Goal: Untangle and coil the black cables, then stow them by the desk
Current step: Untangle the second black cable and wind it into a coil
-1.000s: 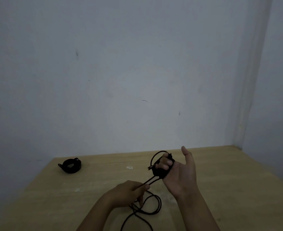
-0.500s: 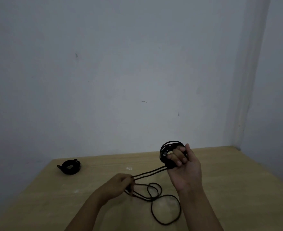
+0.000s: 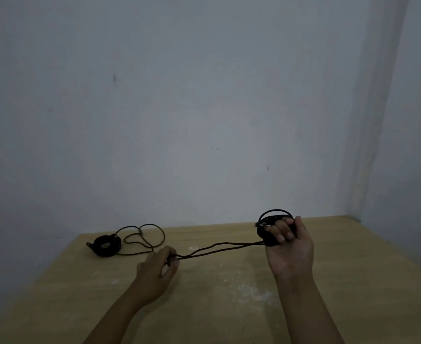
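My right hand (image 3: 288, 247) grips a partly wound coil of black cable (image 3: 270, 228), raised a little above the wooden desk (image 3: 229, 294). Two strands of that cable (image 3: 219, 248) run taut leftward to my left hand (image 3: 158, 271), which pinches them between thumb and fingers. Behind my left hand the loose tail (image 3: 142, 238) loops across the desk. A second black cable, wound into a tight bundle (image 3: 105, 245), lies at the far left of the desk near the wall.
The desk stands in a corner, with a pale wall (image 3: 204, 108) behind it and another to the right. White powdery marks (image 3: 251, 291) show on the desktop between my arms.
My hands have drawn apart, pulling the cable taut. The slack loops that lay near me are gone from the front of the desk; the tail now trails back left beside the bundle.
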